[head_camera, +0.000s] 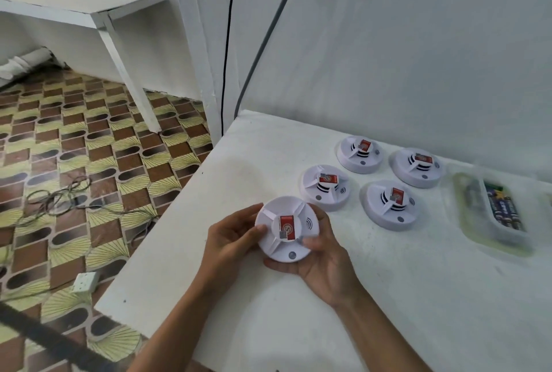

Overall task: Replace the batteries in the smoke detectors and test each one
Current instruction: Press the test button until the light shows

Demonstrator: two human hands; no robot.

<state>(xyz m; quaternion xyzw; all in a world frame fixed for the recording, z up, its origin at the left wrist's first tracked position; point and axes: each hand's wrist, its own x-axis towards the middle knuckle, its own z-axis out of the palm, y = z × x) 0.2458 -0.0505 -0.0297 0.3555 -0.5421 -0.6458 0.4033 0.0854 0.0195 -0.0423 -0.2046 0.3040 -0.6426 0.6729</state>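
Head view: both hands [236, 240] [325, 264] clasping one smoke detector [286, 229]; four detectors [388, 204], battery tub [493, 213] beyond

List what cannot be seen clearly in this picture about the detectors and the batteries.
- Held smoke detector, head view: its underside and battery compartment face down, covered by the right hand and left hand.
- Red stickers on every detector: print too small.
- Batteries in the clear container: blurred by the plastic, count unclear.
- Four detectors on the table: battery state hidden.
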